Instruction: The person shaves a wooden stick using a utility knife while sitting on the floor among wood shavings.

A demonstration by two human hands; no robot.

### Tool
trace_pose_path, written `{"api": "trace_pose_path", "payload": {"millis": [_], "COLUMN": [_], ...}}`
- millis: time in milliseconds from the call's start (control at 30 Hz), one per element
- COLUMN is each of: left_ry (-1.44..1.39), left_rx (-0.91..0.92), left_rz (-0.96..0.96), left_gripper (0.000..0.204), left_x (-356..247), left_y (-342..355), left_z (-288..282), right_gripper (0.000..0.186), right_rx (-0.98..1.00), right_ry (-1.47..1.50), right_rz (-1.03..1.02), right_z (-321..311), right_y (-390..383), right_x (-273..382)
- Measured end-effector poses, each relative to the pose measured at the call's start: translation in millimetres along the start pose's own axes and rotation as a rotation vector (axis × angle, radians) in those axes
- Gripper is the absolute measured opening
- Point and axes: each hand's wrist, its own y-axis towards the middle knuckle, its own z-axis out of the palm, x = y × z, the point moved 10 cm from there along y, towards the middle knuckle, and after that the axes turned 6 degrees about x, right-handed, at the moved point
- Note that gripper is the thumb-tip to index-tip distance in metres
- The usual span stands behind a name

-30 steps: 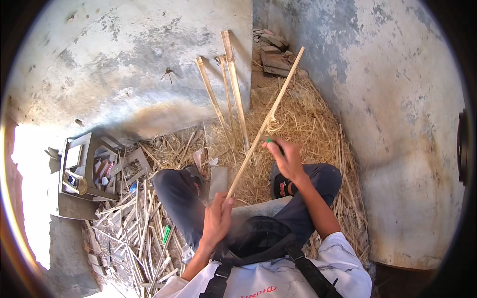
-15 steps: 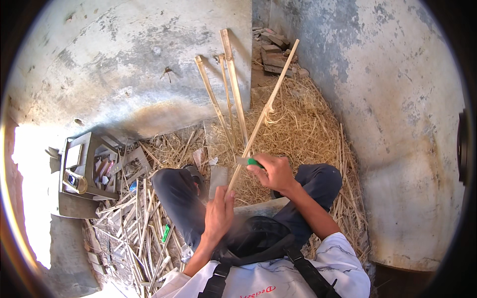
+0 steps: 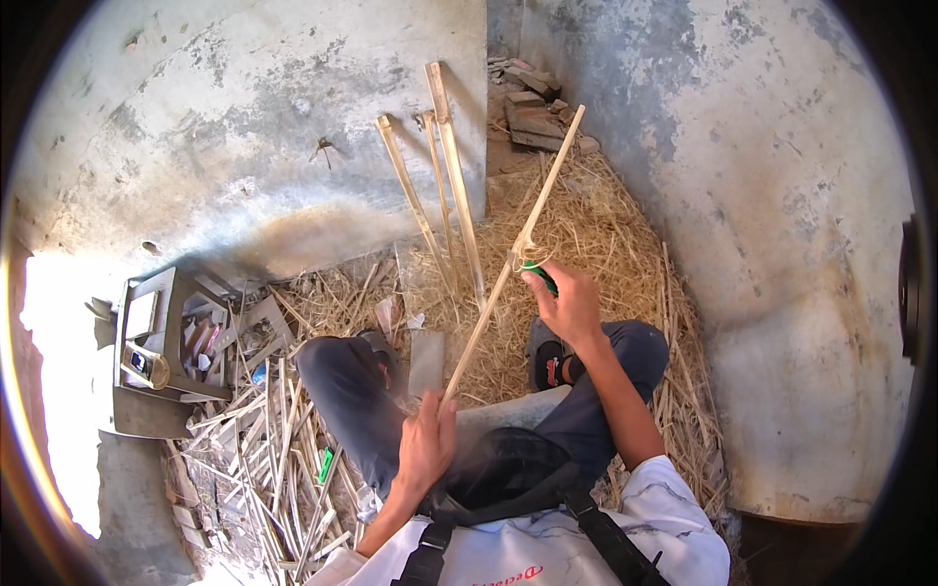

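Note:
A long pale bamboo strip (image 3: 484,322) slants up and away from me, its near end gripped in my left hand (image 3: 426,444) over my lap. My right hand (image 3: 572,305) is closed around the green handle of a knife (image 3: 540,277). The knife's blade touches the strip around its middle, where thin curled shavings (image 3: 531,252) cling to the wood. Beyond that point the strip's far end rises freely over the straw-like heap.
Several bamboo pieces (image 3: 451,166) lean against the left wall (image 3: 264,127). Shavings (image 3: 606,244) cover the floor ahead. At left stand a wooden stool-like frame (image 3: 161,317) holding odds and ends, loose strips (image 3: 283,459) and a green object (image 3: 325,463). Bricks (image 3: 532,117) lie in the far corner.
My right hand has pushed the knife away from me along the bamboo strip, up to the curled shavings. The strip's far end has dipped slightly; my left hand still grips the near end.

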Motion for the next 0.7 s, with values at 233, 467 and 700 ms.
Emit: {"api": "trace_pose_path", "payload": {"millis": [233, 467, 700], "left_ry": [-0.144, -0.482, -0.452], "left_rx": [0.232, 0.296, 0.307], "left_rz": [-0.012, 0.02, -0.14], "left_gripper": [0.023, 0.032, 0.025], "left_x": [29.5, 46.6, 42.1], "left_y": [10.8, 36.1, 80.3], "left_z": [23.7, 46.3, 51.2], "right_gripper": [0.038, 0.035, 0.038], "right_rx": [0.1, 0.072, 0.073], "right_ry": [0.282, 0.56, 0.612], "right_rz": [0.163, 0.115, 0.044], "right_z": [22.1, 22.7, 16.4], "right_y": [-7.7, -11.5, -10.4], "right_x": [-29.5, -8.3, 8.6]}}
